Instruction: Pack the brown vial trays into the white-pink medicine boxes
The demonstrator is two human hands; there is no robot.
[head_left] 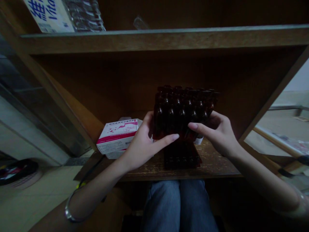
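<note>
A person sits in front of a wooden shelf and holds a block of small brown glass bottles with two bare hands. The bottles stand up in tight rows, packed side by side. The left hand is on the left side of the block, with its long fingers lying across the front. The right hand is on the right side, and its pointing finger lies across the front too. The two fingertips come close but do not touch. Each grip is closed on the block from its own side, so the block is held between the hands. Under the block is a dark stack on the shelf. It is too dim to see well, and I cannot tell if the block touches it. A white and pink box lies on the shelf just beside the left hand. A silver bangle sits on the left arm. Blue jeans show below the shelf. Up on a higher shelf board are a box with blue writing and a shiny plastic pack.
</note>
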